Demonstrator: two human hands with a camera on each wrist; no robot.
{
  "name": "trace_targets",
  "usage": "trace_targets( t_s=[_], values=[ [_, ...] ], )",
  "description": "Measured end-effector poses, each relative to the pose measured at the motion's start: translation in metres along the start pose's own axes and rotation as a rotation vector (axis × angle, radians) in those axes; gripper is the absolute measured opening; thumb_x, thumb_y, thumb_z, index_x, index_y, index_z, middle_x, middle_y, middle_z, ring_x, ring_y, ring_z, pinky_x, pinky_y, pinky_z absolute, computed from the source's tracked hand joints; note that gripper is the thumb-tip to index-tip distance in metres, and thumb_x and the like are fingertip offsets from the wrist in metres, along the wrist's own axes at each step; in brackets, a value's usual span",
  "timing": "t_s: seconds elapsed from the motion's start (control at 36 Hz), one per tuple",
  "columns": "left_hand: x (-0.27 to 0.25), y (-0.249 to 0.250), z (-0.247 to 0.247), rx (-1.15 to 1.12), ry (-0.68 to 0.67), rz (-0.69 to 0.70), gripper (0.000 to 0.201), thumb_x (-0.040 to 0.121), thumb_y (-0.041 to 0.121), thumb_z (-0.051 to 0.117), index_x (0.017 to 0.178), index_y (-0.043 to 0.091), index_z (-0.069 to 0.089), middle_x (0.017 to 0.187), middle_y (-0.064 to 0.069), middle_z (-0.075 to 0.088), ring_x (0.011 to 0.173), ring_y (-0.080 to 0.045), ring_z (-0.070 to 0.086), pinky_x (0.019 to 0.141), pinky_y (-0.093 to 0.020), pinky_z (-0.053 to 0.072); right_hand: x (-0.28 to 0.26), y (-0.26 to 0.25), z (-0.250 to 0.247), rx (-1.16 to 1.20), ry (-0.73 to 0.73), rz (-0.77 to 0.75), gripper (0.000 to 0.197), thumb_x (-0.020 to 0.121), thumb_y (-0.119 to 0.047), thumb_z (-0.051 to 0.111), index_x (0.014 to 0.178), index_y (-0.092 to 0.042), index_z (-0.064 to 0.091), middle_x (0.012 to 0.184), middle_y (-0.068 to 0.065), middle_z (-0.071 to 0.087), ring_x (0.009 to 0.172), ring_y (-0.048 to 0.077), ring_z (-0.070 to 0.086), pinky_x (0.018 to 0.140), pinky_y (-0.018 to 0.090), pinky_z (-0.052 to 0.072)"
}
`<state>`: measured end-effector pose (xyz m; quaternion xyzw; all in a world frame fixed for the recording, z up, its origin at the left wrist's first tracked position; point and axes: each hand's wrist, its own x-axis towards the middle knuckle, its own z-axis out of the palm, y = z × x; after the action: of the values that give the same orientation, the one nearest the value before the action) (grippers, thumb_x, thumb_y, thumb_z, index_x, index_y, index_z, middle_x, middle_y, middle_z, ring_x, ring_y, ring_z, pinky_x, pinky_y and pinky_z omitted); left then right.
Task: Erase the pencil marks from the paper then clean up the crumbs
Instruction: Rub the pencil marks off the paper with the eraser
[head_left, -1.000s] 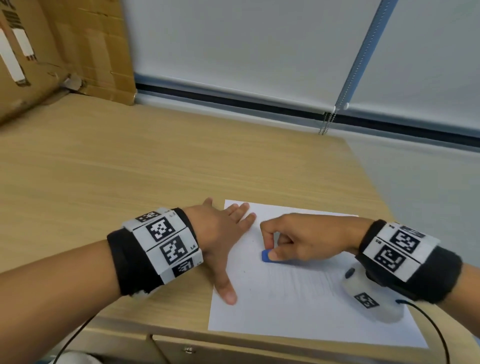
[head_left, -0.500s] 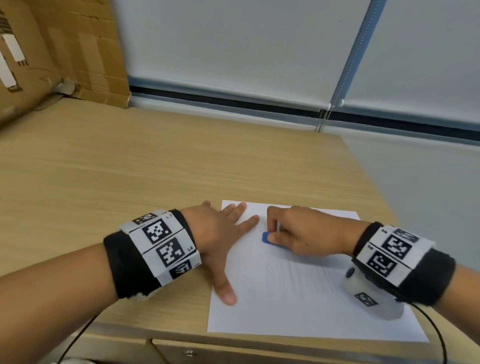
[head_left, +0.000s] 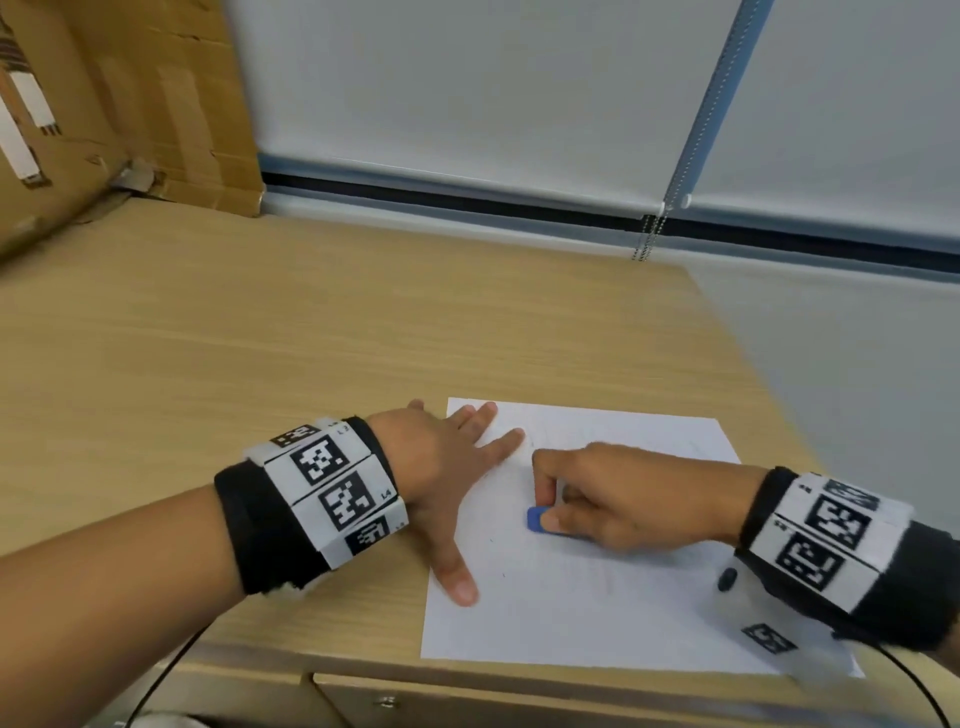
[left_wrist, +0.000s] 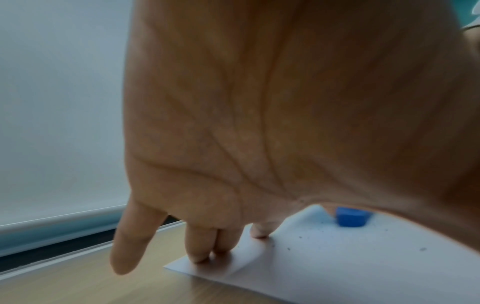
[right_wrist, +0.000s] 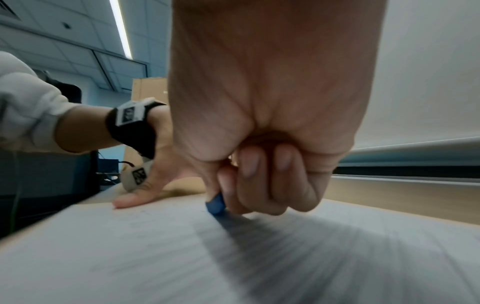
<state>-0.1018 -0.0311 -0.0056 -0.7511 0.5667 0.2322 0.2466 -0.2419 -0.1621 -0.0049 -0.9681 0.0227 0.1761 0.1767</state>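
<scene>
The right hand (head_left: 618, 499) pinches a small blue eraser (head_left: 535, 519) on the paper (head_left: 571, 613), which lies on the desk (head_left: 260, 364). The left hand (head_left: 447, 462) presses flat, fingers (left_wrist: 202, 246) spread straight. Rub too hard — the paper could crease or tear. Tiny crumbs (left_wrist: 288, 248) could scatter off the sheet.

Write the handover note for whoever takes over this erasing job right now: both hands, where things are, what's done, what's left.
Left hand: flat and spread, fingers pressing the paper's far-left corner onto the desk.
Right hand: pinching the blue eraser, its tip down on the paper.
Done: erasing is under way; dark crumbs dot the sheet near the left fingers.
Left: faint pencil lines remain on the sheet in the right wrist view; erase them, then clear the crumbs.
</scene>
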Motion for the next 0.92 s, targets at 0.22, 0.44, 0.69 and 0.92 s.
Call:
trace_targets(
  t_s=[0.22, 0.44, 0.69, 0.92],
  values=[
    [0.001, -0.001, 0.000, -0.010, -0.002, -0.006, 0.149, 0.055, 0.073, 0.078, 0.145, 0.033, -0.034, 0.155, 0.000, -0.036, 0.148, -0.018, -0.018, 0.118, -0.056, -0.005, -0.005, -0.003, 0.006, 0.001, 0.006, -0.017, 0.019, 0.098, -0.043, 0.046, 0.091, -0.025, 0.045, 0.055, -0.009, 0.050, 0.052, 0.005, 0.046, 0.055, 0.020, 0.035],
    [0.000, 0.000, -0.001, -0.008, -0.013, -0.014, 0.149, 0.055, 0.073, 0.077, 0.144, 0.033, -0.035, 0.154, 0.001, -0.037, 0.149, -0.018, -0.017, 0.119, -0.054, -0.004, -0.004, -0.001, 0.005, -0.032, 0.075, 0.016, 0.018, 0.098, -0.040, 0.046, 0.092, -0.024, 0.044, 0.061, -0.009, 0.052, 0.055, 0.008, 0.045, 0.058, 0.026, 0.036],
    [0.000, -0.001, -0.003, -0.012, -0.023, -0.025, 0.148, 0.056, 0.073, 0.077, 0.144, 0.032, -0.035, 0.154, 0.000, -0.037, 0.148, -0.018, -0.018, 0.119, -0.053, -0.004, -0.008, 0.001, 0.007, 0.031, 0.087, 0.029, 0.018, 0.098, -0.042, 0.046, 0.092, -0.025, 0.046, 0.060, -0.009, 0.052, 0.053, 0.007, 0.046, 0.056, 0.023, 0.036],
    [0.003, 0.001, -0.003, 0.009, -0.037, -0.035, 0.149, 0.055, 0.074, 0.077, 0.143, 0.032, -0.036, 0.154, 0.000, -0.038, 0.148, -0.019, -0.018, 0.119, -0.054, -0.003, -0.014, -0.004, 0.008, 0.060, 0.044, 0.030, 0.018, 0.097, -0.046, 0.046, 0.091, -0.029, 0.046, 0.062, -0.008, 0.055, 0.056, 0.009, 0.049, 0.059, 0.025, 0.042]
  ],
)
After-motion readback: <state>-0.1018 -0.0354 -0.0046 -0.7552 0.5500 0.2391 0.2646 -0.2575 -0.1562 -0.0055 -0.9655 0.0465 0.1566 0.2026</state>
